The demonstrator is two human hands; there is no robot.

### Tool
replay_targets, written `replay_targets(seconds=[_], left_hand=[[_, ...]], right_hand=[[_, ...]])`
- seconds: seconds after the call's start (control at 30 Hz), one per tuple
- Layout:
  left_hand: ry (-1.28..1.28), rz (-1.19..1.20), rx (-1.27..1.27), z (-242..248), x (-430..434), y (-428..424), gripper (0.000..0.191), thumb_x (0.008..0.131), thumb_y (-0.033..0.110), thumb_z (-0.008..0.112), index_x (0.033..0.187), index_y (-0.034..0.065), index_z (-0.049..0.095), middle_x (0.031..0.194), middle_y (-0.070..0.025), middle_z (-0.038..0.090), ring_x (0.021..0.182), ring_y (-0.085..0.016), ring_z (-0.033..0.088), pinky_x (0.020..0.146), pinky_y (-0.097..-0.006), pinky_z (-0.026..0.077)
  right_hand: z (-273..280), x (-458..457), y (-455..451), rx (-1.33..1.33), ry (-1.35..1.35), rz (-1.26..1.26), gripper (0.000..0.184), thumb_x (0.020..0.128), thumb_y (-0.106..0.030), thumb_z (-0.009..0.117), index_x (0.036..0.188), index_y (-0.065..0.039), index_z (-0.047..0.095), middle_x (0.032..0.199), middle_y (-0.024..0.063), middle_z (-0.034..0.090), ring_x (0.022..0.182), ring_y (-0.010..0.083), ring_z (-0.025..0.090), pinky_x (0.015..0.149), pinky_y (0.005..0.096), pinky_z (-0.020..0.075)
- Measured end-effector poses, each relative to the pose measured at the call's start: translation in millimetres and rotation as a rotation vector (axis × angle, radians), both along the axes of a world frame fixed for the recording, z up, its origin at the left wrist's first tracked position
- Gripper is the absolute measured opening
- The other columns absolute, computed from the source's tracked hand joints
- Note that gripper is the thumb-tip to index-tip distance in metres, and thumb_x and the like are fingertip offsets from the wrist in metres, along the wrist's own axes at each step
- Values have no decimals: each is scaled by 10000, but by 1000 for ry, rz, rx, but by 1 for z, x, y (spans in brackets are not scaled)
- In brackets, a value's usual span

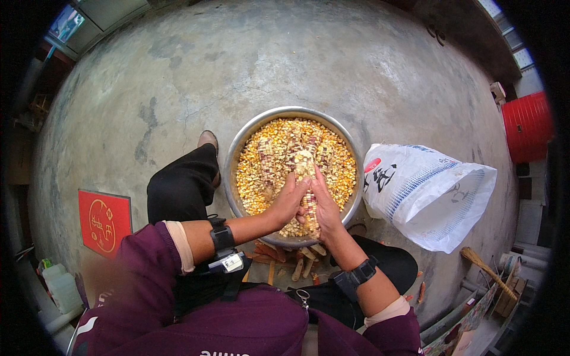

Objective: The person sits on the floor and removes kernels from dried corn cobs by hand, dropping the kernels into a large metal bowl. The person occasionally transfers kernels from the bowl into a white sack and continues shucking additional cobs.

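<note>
Over a round metal basin (230, 196), my left hand (287, 200) and my right hand (326, 205) are closed around a corn cob (304, 163). Its upper end is pale, while purple and cream kernels show lower down between my palms. Whether this is one cob or two pressed together, I cannot tell. Loose yellow and white corn kernels (251, 189) fill much of the basin. Several speckled purple corn cobs lie on them, one cob (266, 160) towards the left and another cob (324, 155) just beyond my right fingers.
A white woven sack (414, 191) lies to the right, its mouth gaping. Stripped cobs (299, 267) lie on the floor below the basin. A red printed board (105, 222) is at left, a straw broom (487, 271) at right, a red drum (527, 127) beyond on concrete floor (267, 58).
</note>
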State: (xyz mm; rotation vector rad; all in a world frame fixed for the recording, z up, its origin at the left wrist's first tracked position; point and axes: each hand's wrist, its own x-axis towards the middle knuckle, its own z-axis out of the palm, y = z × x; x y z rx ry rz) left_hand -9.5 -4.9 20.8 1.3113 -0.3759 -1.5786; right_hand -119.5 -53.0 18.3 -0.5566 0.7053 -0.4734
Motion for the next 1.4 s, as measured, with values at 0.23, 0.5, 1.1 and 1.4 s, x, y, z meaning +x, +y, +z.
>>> replay_targets(seconds=[0.23, 0.5, 1.1, 1.4], left_hand=[[94, 48, -14, 1, 1, -3, 340, 945, 382, 419, 1143, 107, 389, 875, -1, 483, 534, -41, 426, 366, -171, 374], [72, 16, -3, -5, 1, 1, 303, 917, 374, 474, 1099, 144, 399, 823, 41, 435, 581, -46, 429, 441, -189, 406], [112, 39, -5, -13, 0, -1, 404, 947, 395, 425, 1221, 112, 337, 868, 18, 447, 596, -33, 426, 406, -173, 379], [74, 21, -66, -2, 1, 0, 396, 930, 315, 485, 1243, 133, 325, 803, 44, 434, 623, -25, 417, 443, -177, 414]], right_hand=[[-8, 2, -5, 25, 27, -50, 522, 980, -217, 319, 1459, -168, 117, 1133, 95, 502, 743, 143, 561, 543, 264, 487], [-23, -5, -10, -29, -15, 9, 580, 968, -187, 365, 1464, -220, 65, 984, 71, 548, 631, 152, 536, 471, 267, 445], [6, 2, -6, 93, 7, -37, 545, 972, -209, 359, 1466, -216, 128, 1114, 86, 502, 806, 156, 498, 626, 259, 417], [4, 1, -7, 101, -97, -39, 589, 957, -178, 378, 1467, -217, 85, 887, 56, 553, 596, 131, 534, 435, 251, 428]])
